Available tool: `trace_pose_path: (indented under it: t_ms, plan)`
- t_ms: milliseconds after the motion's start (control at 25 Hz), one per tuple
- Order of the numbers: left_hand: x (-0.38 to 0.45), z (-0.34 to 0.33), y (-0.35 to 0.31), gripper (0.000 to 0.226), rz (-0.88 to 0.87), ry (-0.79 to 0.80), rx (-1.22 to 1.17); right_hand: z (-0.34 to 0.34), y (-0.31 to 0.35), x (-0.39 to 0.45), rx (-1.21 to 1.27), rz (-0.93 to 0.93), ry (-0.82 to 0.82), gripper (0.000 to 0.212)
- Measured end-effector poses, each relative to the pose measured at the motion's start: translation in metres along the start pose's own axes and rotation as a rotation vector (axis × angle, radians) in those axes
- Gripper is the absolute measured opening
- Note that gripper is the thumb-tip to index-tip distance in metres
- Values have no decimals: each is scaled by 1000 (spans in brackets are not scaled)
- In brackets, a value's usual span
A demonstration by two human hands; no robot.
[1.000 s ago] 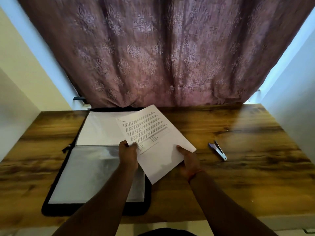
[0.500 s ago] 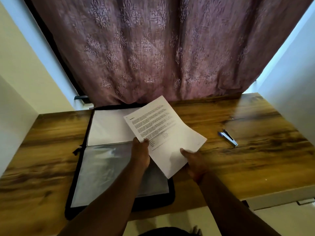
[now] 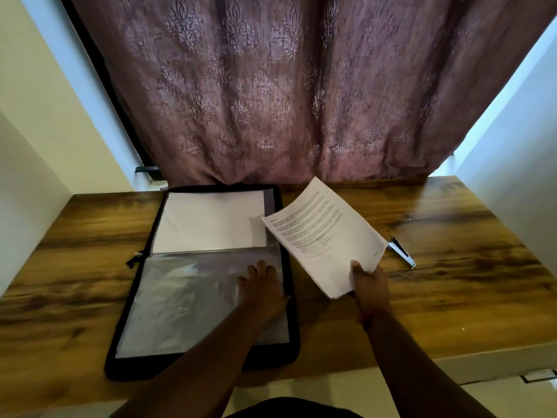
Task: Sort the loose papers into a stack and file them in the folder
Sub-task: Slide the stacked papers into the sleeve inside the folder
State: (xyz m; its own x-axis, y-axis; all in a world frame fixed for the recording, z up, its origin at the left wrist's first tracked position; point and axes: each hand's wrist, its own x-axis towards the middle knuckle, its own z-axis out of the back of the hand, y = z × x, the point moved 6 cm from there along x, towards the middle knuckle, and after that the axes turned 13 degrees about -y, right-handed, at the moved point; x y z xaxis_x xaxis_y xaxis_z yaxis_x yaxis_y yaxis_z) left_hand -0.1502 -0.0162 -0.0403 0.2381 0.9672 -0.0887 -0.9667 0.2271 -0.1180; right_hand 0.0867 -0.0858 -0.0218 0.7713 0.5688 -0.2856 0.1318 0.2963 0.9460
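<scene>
A black zip folder (image 3: 292, 336) lies open on the wooden desk (image 3: 452, 297), its far half showing a white sheet (image 3: 208, 221) and its near half a clear plastic sleeve (image 3: 180, 297). My left hand (image 3: 262, 288) rests flat on the sleeve's right side with fingers straight. My right hand (image 3: 369, 285) pinches the near corner of a stack of printed papers (image 3: 325, 236), thumb on top. The stack is held tilted above the desk just right of the folder.
A small stapler (image 3: 401, 251) lies on the desk right of the papers. A patterned mauve curtain (image 3: 271, 101) hangs behind the desk. White walls (image 3: 36, 206) close in both sides. The desk's front edge runs near my body.
My left hand let go of the papers and moved down onto the folder's plastic sleeve. My right hand alone carried the stack to the right, off the folder.
</scene>
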Motion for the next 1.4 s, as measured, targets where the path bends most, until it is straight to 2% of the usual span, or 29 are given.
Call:
trace_pose_path:
  t_ms: [400,520,720,840,1040,1200,1400]
  plan:
    - [-19,14,-31,56,251,39,62,26,14,44,-41,-4,178,40]
    - [-30,23,-40,46,253,41,217,30,19,51,-22,13,229,35]
    - [-46,17,-44,40,238,58,334,30,15,52,-26,38,335,41]
    - [-47,20,-34,34,301,42,228,33,11,50,-48,33,368,42]
    - [-49,21,-20,25,357,-7,90,47,0,50,-52,27,333,42]
    - [-48,22,-15,24,377,-118,-52,56,-3,52,-17,9,323,43]
    - [-42,27,4,20,538,-257,-362,69,-7,50,17,-4,305,40]
